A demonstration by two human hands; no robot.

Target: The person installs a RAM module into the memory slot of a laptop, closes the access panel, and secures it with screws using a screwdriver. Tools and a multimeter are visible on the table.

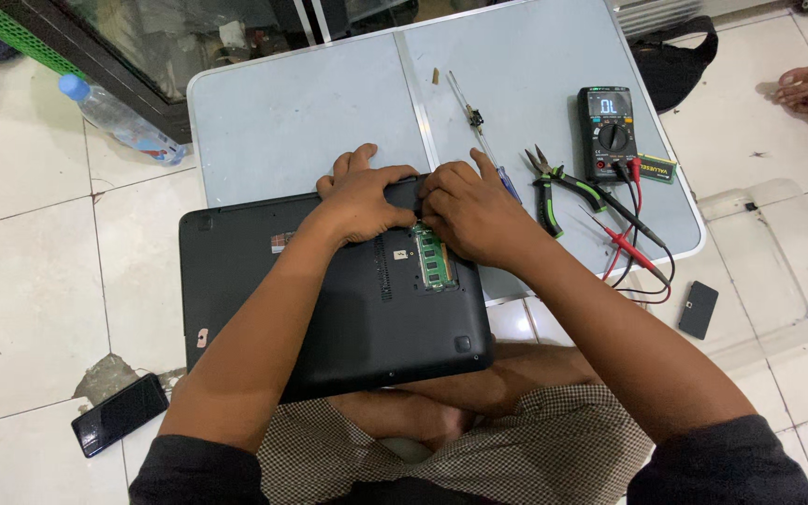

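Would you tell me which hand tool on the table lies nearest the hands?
The thin screwdriver, running beside the right hand; the green-handled pliers lie farther right.

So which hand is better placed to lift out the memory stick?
Probably the right hand: its fingers rest at the green memory stick. The left hand presses the laptop beside it.

Laptop (pixel 329 309): black plastic underside, matt, finely textured; green circuit board (pixel 433 257) exposed in its open bay, slightly glossy. Table (pixel 310 112): pale grey top, smooth, dull sheen, with a metal strip along the middle. Pliers (pixel 554 182): bare metal jaws, green and black rubbery handles. Meter (pixel 608 131): black plastic, glossy display. Floor (pixel 30 271): glazed white tile, chipped nearby. Phone (pixel 120 413): glossy black glass.
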